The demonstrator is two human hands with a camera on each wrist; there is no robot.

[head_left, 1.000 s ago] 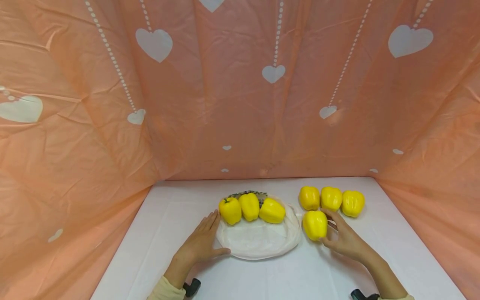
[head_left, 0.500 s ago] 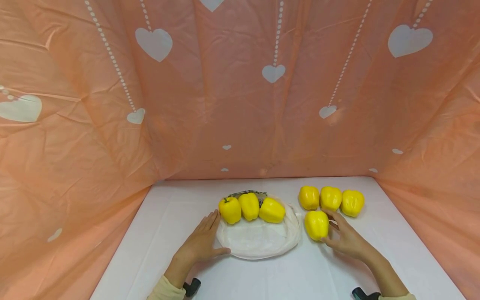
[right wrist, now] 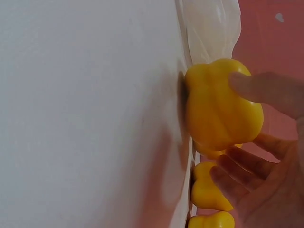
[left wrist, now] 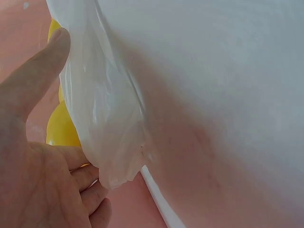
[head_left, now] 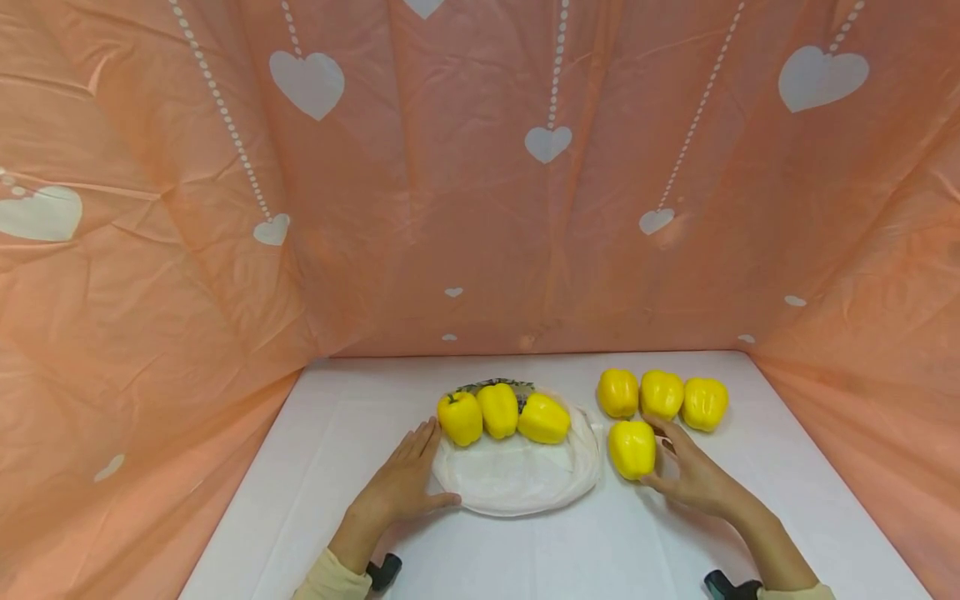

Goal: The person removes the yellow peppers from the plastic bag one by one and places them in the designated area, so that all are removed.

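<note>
Left hand (head_left: pixel 401 483): the fingers lay extended and close together, the thumb spread away from them; the hand met the left edge of the white bag, gripping nothing else.
Right hand (head_left: pixel 693 479): thumb and fingers were clamped on one yellow pepper, taking it from its right side.
Held pepper (head_left: pixel 632 450): it was on the right half of the worktop (head_left: pixel 337 417), just beside the bag's right edge and in front of the row; whether it touched the worktop could not be told.
White bag (head_left: pixel 517 505): thin and crumpled, it lay spread between the two hands, its rim bunched into a rounded outline, with a dark patterned patch (head_left: pixel 525 392) at the far side.
Peppers at the bag (head_left: pixel 498 411): three yellow ones sat within that outline, toward the far side; the leftmost showed a green stem.
Pepper row (head_left: pixel 662 395): three more stood on the worktop beyond the held pepper.
Backdrop (head_left: pixel 487 208): orange-pink sheeting with white hearts rose behind.
</note>
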